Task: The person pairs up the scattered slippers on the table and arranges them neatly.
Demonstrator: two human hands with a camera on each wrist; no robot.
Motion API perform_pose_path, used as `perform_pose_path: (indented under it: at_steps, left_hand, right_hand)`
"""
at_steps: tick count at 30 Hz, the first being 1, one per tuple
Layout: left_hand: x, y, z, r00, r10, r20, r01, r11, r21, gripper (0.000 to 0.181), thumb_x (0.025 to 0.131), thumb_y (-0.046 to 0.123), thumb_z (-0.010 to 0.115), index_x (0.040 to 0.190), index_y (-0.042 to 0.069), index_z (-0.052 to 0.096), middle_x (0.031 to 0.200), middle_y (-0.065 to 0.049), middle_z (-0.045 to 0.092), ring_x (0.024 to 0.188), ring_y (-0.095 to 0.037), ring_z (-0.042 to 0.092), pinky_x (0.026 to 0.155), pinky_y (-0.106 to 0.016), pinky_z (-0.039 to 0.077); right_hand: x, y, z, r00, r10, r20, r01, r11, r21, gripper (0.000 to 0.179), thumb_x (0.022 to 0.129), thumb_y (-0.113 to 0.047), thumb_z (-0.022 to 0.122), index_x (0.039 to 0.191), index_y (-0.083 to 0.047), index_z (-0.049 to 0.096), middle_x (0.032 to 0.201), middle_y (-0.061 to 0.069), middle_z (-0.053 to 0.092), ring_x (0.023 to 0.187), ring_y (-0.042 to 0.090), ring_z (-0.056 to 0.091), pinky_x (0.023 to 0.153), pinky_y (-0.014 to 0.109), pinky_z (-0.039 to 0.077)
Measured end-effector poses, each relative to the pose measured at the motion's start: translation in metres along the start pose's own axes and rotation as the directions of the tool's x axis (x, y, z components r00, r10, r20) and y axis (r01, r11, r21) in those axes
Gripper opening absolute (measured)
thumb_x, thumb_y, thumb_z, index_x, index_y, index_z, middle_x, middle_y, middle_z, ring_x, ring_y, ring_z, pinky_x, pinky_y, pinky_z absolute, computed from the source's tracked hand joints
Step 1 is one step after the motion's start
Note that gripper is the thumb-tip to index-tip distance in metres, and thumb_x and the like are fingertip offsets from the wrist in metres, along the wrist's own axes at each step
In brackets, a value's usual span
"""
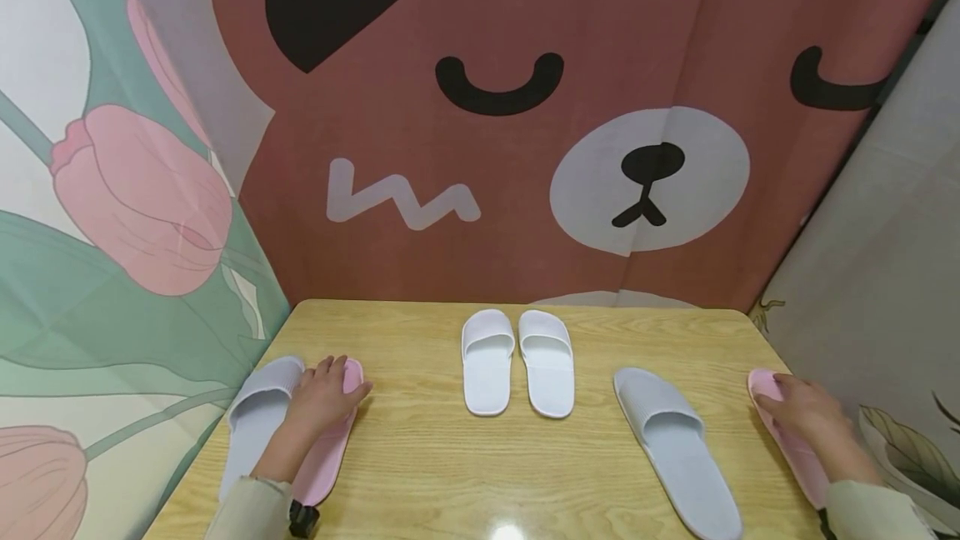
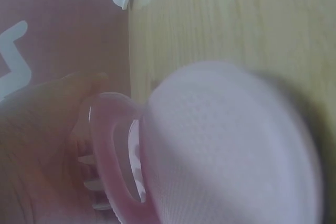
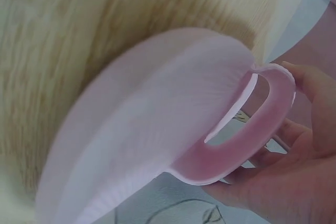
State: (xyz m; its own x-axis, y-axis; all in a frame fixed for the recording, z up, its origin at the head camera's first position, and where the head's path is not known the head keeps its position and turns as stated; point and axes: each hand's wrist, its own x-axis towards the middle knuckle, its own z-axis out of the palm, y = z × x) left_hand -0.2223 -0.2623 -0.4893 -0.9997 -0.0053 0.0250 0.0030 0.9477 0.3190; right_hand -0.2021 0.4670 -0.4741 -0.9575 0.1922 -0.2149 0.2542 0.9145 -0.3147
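Observation:
At the left of the table in the head view, my left hand [image 1: 322, 397] lies over the strap of a pink slipper [image 1: 324, 469]. The left wrist view shows the sole of this slipper [image 2: 226, 140] from the heel end, with the hand gripping around its strap. On the far right, my right hand [image 1: 810, 408] holds the other pink slipper [image 1: 798, 458] by its strap end. In the right wrist view, the thumb and fingers [image 3: 310, 82] curl round that strap from both sides. A grey slipper [image 1: 255, 432] stands close beside the left pink one.
A second grey slipper [image 1: 686, 461] lies slanted left of my right hand. Two white slippers [image 1: 486, 377] sit side by side at the back middle of the wooden table [image 1: 450, 473]. Printed curtains [image 1: 510, 190] hang behind and along both sides.

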Motion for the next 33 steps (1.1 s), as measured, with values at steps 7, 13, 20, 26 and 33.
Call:
perform_pose_path:
  at_steps: [7, 13, 20, 26, 33]
  left_hand:
    - [-0.0006, 0.0002, -0.0005, 1.0, -0.001, 0.0, 0.001, 1.0, 0.001, 0.083, 0.096, 0.051, 0.061, 0.148, -0.01, 0.039, 0.15, -0.039, 0.034, 0.131, -0.062, 0.035, 0.105, -0.07, 0.033]
    - [-0.0022, 0.0001, -0.0006, 1.0, -0.01, 0.004, 0.01, 1.0, 0.008, 0.083, 0.096, 0.051, 0.061, 0.148, -0.01, 0.039, 0.15, -0.039, 0.034, 0.131, -0.062, 0.035, 0.106, -0.069, 0.032]
    - [-0.0053, 0.0019, -0.0026, 0.999, -0.03, 0.015, 0.03, 1.0, 0.006, 0.083, 0.095, 0.05, 0.063, 0.148, -0.01, 0.04, 0.15, -0.039, 0.034, 0.132, -0.062, 0.035, 0.108, -0.069, 0.03]
    - [-0.0064, 0.0014, -0.0007, 1.0, -0.013, 0.019, 0.012, 1.0, 0.011, 0.086, 0.093, 0.05, 0.065, 0.146, -0.012, 0.039, 0.149, -0.041, 0.034, 0.132, -0.062, 0.034, 0.108, -0.069, 0.031]
    - [-0.0083, 0.0017, 0.0011, 1.0, -0.01, 0.026, 0.01, 1.0, 0.017, 0.085, 0.092, 0.047, 0.066, 0.146, -0.014, 0.039, 0.148, -0.043, 0.033, 0.132, -0.063, 0.033, 0.108, -0.068, 0.031]
  right_hand:
    - [0.0017, 0.0036, 0.0027, 1.0, 0.006, 0.007, -0.006, 1.0, 0.01, 0.092, 0.097, -0.059, 0.051, 0.146, 0.014, 0.024, 0.135, 0.05, 0.027, 0.117, 0.07, 0.033, 0.09, 0.077, 0.035]
    - [0.0004, 0.0028, 0.005, 1.0, 0.022, 0.009, -0.022, 0.999, 0.034, 0.092, 0.097, -0.057, 0.053, 0.148, 0.013, 0.02, 0.136, 0.05, 0.023, 0.12, 0.071, 0.029, 0.092, 0.078, 0.032]
    - [-0.0006, 0.0029, 0.0064, 0.999, 0.028, 0.024, -0.029, 0.998, 0.05, 0.095, 0.096, -0.058, 0.055, 0.15, 0.011, 0.018, 0.135, 0.049, 0.02, 0.117, 0.074, 0.028, 0.091, 0.08, 0.031]
    - [0.0004, 0.0041, 0.007, 0.999, 0.042, 0.033, -0.044, 0.997, 0.061, 0.096, 0.096, -0.059, 0.054, 0.152, 0.008, 0.014, 0.136, 0.049, 0.016, 0.116, 0.078, 0.025, 0.09, 0.081, 0.029]
    - [0.0007, 0.0037, 0.0071, 0.998, 0.05, 0.045, -0.053, 0.996, 0.074, 0.096, 0.095, -0.058, 0.054, 0.153, 0.007, 0.013, 0.137, 0.048, 0.013, 0.115, 0.08, 0.023, 0.09, 0.084, 0.026]
